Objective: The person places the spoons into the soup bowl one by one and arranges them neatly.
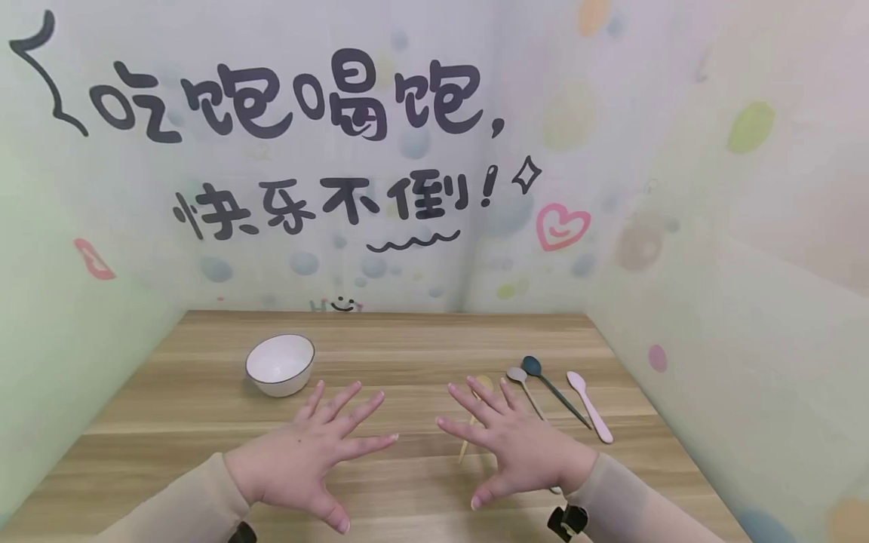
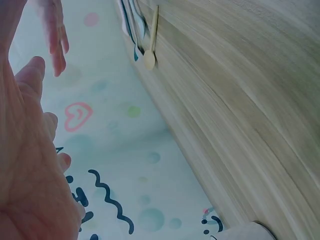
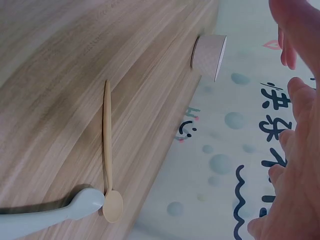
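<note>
My left hand (image 1: 299,456) hovers over the table with its fingers spread and straight, holding nothing. A white bowl (image 1: 280,362) with a dark rim stands upright just beyond its fingertips. Likewise spread and holding nothing, my right hand (image 1: 523,445) is above the spoons on the right. It partly covers a light wooden spoon (image 3: 107,135) and a grey spoon (image 1: 517,374) in the head view. Farther right lie a dark teal spoon (image 1: 532,366) and a pale pink spoon (image 1: 589,407). Neither hand appears to touch these things.
The wood-grain table (image 1: 407,347) meets a printed back wall (image 1: 421,279) with dark lettering. Side walls rise at the left (image 1: 68,339) and right (image 1: 733,362). A dark band with a small device (image 1: 567,522) sits at the right wrist.
</note>
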A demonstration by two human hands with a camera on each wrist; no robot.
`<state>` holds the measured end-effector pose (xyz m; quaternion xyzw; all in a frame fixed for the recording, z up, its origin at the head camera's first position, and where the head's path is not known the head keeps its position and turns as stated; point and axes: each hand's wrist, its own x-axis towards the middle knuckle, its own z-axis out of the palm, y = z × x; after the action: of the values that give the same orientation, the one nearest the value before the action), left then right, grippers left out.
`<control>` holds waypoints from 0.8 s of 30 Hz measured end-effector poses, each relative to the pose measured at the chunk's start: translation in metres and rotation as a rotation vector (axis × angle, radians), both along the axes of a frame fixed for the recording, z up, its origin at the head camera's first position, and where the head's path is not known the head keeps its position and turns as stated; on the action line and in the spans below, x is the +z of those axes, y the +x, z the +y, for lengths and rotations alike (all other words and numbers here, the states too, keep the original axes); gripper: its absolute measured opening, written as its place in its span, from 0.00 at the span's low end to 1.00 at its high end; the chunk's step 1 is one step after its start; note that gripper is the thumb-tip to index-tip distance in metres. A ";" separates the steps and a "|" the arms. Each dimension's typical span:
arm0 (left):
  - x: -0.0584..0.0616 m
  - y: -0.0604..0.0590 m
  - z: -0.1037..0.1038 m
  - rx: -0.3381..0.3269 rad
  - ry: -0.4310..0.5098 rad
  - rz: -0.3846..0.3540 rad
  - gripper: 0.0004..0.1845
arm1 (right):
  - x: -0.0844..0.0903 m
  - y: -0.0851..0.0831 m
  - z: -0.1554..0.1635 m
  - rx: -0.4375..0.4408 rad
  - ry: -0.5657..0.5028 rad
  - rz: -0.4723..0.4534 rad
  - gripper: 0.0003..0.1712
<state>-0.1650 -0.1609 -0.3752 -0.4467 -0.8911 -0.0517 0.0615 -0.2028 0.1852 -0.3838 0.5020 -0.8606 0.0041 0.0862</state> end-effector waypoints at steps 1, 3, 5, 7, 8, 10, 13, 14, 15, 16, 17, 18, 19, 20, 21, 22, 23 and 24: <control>0.000 0.000 0.000 -0.001 0.001 -0.001 0.53 | 0.000 0.000 0.000 -0.002 0.000 -0.003 0.62; 0.000 0.000 -0.001 -0.002 0.006 -0.007 0.54 | 0.000 0.000 -0.001 -0.003 0.002 -0.002 0.62; 0.000 0.001 -0.002 -0.004 0.011 -0.010 0.53 | -0.001 0.000 -0.001 -0.004 0.004 0.005 0.62; 0.000 0.001 -0.003 -0.005 0.016 -0.016 0.53 | -0.001 -0.001 -0.001 -0.003 0.003 0.007 0.62; 0.000 0.001 -0.003 -0.007 0.017 -0.014 0.53 | -0.001 -0.001 -0.002 -0.001 0.003 0.012 0.62; 0.000 0.002 -0.004 -0.012 0.016 0.000 0.53 | -0.001 -0.001 -0.002 0.009 -0.003 0.017 0.62; 0.000 0.002 -0.006 -0.027 0.025 0.022 0.53 | 0.000 -0.002 -0.004 0.030 -0.016 0.035 0.61; 0.000 0.002 -0.006 -0.033 0.029 0.029 0.53 | 0.000 -0.002 -0.004 0.041 -0.023 0.042 0.61; 0.000 0.002 -0.007 -0.037 0.036 0.027 0.52 | 0.001 -0.003 -0.005 0.052 -0.030 0.052 0.60; 0.000 0.001 -0.007 -0.041 0.041 0.028 0.52 | 0.001 -0.003 -0.005 0.062 -0.039 0.061 0.59; -0.001 0.001 -0.007 -0.044 0.050 0.026 0.52 | 0.001 -0.003 -0.005 0.070 -0.048 0.061 0.58; -0.001 0.000 -0.008 -0.045 0.061 0.019 0.51 | 0.001 -0.004 -0.005 0.075 -0.057 0.062 0.56; -0.002 0.000 -0.008 -0.043 0.072 0.015 0.51 | 0.000 -0.004 -0.006 0.079 -0.069 0.059 0.55; -0.003 -0.001 -0.009 -0.037 0.087 0.004 0.50 | 0.000 -0.005 -0.007 0.082 -0.081 0.055 0.54; -0.004 -0.001 -0.010 -0.030 0.104 -0.002 0.50 | -0.001 -0.005 -0.008 0.078 -0.091 0.052 0.52; -0.005 -0.001 -0.011 -0.021 0.123 -0.004 0.49 | -0.002 -0.006 -0.010 0.077 -0.104 0.046 0.50; -0.007 -0.002 -0.013 -0.010 0.151 -0.009 0.48 | -0.002 -0.007 -0.012 0.073 -0.118 0.042 0.48; -0.008 -0.002 -0.014 0.005 0.181 -0.018 0.47 | -0.003 -0.008 -0.013 0.067 -0.129 0.044 0.46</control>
<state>-0.1669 -0.1748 -0.3833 -0.4366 -0.8844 -0.1359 0.0935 -0.2104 0.1717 -0.3872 0.5238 -0.8392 0.0513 0.1369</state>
